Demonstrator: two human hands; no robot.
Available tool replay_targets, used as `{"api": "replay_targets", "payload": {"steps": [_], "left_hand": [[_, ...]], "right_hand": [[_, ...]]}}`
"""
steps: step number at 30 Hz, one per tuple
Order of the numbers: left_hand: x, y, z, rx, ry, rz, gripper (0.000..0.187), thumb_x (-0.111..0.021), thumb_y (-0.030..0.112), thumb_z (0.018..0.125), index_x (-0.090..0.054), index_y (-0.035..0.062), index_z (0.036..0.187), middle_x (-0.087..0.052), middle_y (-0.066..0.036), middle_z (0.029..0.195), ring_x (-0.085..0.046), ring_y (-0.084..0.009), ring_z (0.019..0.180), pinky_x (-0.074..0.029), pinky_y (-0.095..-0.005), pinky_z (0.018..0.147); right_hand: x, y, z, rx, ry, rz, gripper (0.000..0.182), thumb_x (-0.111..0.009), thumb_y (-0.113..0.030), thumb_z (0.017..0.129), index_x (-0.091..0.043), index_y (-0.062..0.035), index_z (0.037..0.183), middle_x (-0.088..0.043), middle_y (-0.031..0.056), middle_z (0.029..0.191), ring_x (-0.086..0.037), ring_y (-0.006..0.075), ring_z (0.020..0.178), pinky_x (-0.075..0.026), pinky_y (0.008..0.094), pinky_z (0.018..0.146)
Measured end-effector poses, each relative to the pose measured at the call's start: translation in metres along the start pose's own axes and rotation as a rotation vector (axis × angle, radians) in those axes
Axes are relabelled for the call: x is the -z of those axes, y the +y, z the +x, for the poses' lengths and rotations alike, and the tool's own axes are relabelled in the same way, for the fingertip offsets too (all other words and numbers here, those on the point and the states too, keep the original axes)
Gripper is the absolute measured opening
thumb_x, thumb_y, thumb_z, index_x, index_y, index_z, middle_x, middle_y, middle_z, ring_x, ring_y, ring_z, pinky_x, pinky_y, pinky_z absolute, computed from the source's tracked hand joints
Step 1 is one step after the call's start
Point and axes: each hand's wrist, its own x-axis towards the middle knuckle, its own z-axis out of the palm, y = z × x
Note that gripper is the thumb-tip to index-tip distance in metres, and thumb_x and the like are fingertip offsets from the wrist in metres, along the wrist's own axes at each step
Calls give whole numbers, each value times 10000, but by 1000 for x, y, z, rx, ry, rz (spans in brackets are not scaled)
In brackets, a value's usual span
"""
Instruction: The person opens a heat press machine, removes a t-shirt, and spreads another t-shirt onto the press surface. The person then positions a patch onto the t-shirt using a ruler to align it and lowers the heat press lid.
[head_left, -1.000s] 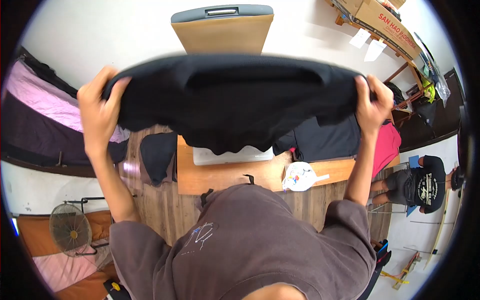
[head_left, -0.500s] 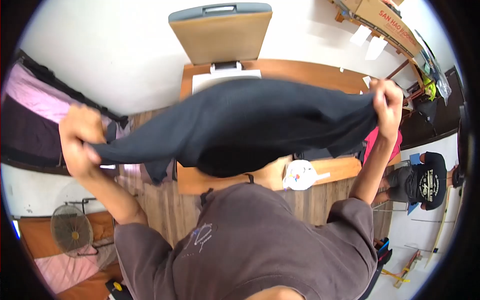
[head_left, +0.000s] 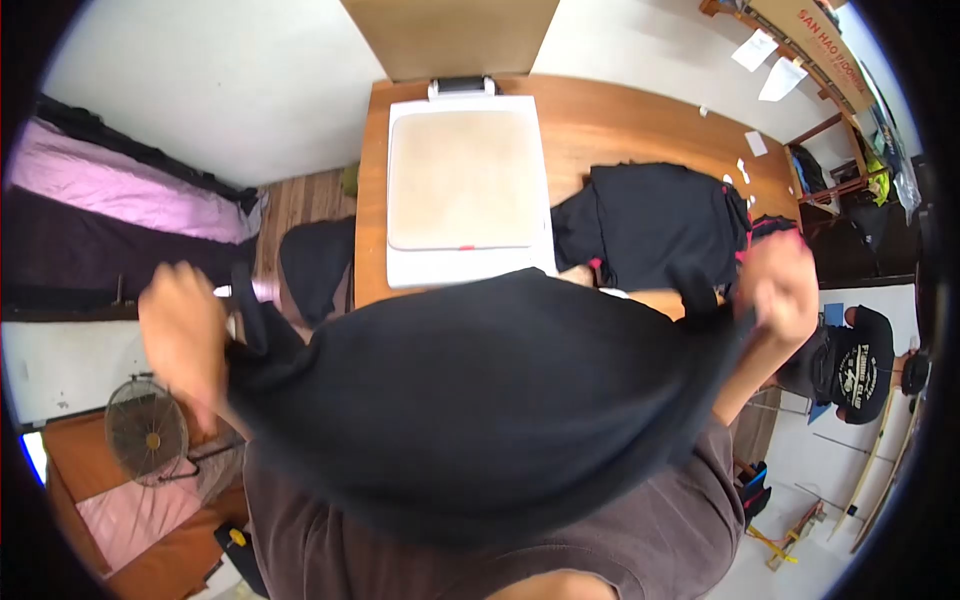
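Observation:
A black cloth (head_left: pixel 480 400) is stretched between my two hands, billowing in front of my chest and blurred at its lower edge. My left hand (head_left: pixel 185 325) grips its left end, fingers closed and blurred. Its right end is held in my closed right hand (head_left: pixel 780 285). Beyond the cloth, a white press machine (head_left: pixel 470 270) with a beige padded plate (head_left: pixel 465 180) stands on the wooden table (head_left: pixel 600 120), its upper plate (head_left: pixel 455 35) raised. Folded black garments (head_left: pixel 660 225) lie to the right of the machine.
A fan (head_left: pixel 147 430) stands at the lower left. Pink and dark cloths (head_left: pixel 120 190) lie on the left. A person in a black shirt (head_left: pixel 862 365) is at the far right. A cardboard box (head_left: pixel 810 45) sits on a shelf at the upper right.
The black cloth has swung down and toward my body, uncovering the machine's lower plate and the folded garments. Both hands have moved lower in view, still holding its ends.

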Motion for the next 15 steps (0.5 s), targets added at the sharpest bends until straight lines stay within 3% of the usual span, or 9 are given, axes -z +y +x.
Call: {"api": "replay_targets", "payload": {"steps": [2, 4, 6, 8, 9, 10, 11, 14, 15], "left_hand": [[-22, 15, 16, 219, 62, 356, 232, -864, 101, 828, -732, -5, 987, -686, -135, 854, -647, -254, 824, -512, -346, 750], [-26, 22, 9, 101, 78, 185, 235, -866, 116, 836, -740, 8, 1001, -673, -135, 861, -642, -237, 831, -512, -339, 785], [-43, 9, 17, 163, 78, 155, 233, -863, 128, 847, -744, 14, 1012, -673, -127, 881, -644, -226, 861, -510, -332, 795], [-56, 7, 9, 263, 34, 123, 232, -859, 141, 858, -748, 20, 1022, -673, -120, 900, -646, -215, 890, -508, -325, 806], [-59, 6, 7, 307, 21, 107, 232, -857, 147, 864, -750, 22, 1028, -674, -116, 909, -646, -209, 904, -507, -322, 811], [-65, 5, 20, 370, -53, 279, 171, -833, 137, 911, -743, 28, 1008, -696, -115, 1033, -655, -210, 944, -512, -340, 850], [-53, -24, -1, 70, -194, -12, 169, -835, 145, 920, -755, 14, 991, -694, -148, 991, -660, -215, 877, -518, -362, 851], [-79, -29, 36, 223, -185, 129, 224, -803, 182, 924, -693, -10, 889, -643, -134, 846, -620, -218, 764, -485, -361, 749], [-89, -28, 44, 290, -198, 176, 254, -793, 195, 926, -672, -18, 855, -627, -129, 797, -607, -219, 726, -474, -361, 715]], "right_hand": [[-23, -2, 0, -472, 558, -431, 211, -823, -171, 959, -742, -39, 1101, -686, 79, 1049, -660, 155, 967, -500, 308, 856], [-7, 0, 8, 92, -143, -31, 198, -819, -149, 957, -737, 1, 1058, -661, 86, 889, -615, 127, 772, -508, 331, 727], [-18, 32, 0, 317, -79, 290, 200, -810, -148, 940, -723, 27, 985, -632, 82, 792, -561, 136, 646, -476, 330, 636], [-37, 35, -5, -189, 470, -133, 215, -792, -170, 936, -716, 31, 934, -622, 75, 769, -544, 173, 612, -447, 323, 611], [-22, 30, 31, -516, 335, -492, 226, -786, -190, 942, -715, 24, 922, -626, 73, 787, -553, 191, 631, -445, 320, 627], [-34, 44, 31, -355, 544, -544, 234, -792, -216, 943, -717, -2, 883, -630, 57, 765, -567, 199, 664, -439, 306, 651], [-24, 49, 20, -155, 335, -299, 241, -808, -214, 928, -731, 0, 849, -630, 70, 675, -586, 198, 586, -442, 331, 584], [6, 101, 36, 304, -604, 633, 281, -817, -201, 919, -708, 5, 762, -597, 99, 563, -578, 217, 423, -440, 392, 461], [-5, 88, 17, -44, -19, 204, 292, -767, -205, 974, -695, 14, 794, -608, 116, 614, -611, 218, 508, -456, 366, 520]]}}
